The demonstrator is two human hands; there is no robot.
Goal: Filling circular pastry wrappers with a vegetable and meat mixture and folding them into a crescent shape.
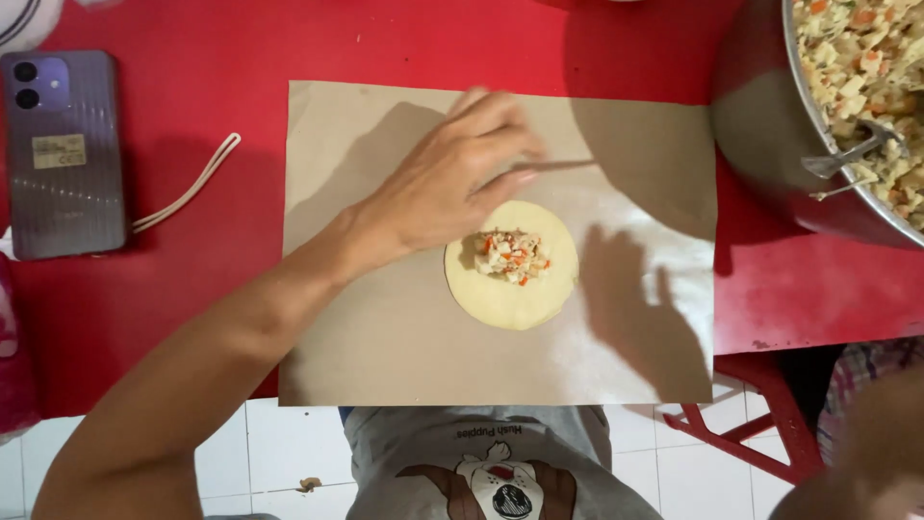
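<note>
My left hand (452,183) reaches in from the lower left over a sheet of brown paper (385,347). Its fingers are closed on a thin metal utensil (563,166), whose handle sticks out to the right. Just below the fingers lies a round, flat disc of pale dough (510,299) with a small heap of chopped filling (510,255) on its upper half. A blurred skin-coloured shape (857,453) at the lower right corner may be my right hand; its fingers cannot be made out. A hand-shaped shadow falls on the paper right of the dough.
A large metal bowl (770,144) of the same chopped filling, with utensils (847,159) in it, stands at the top right on the red table (192,193). A phone (63,154) and a cord (188,188) lie at the left. A red stool frame (760,424) is beyond the table edge.
</note>
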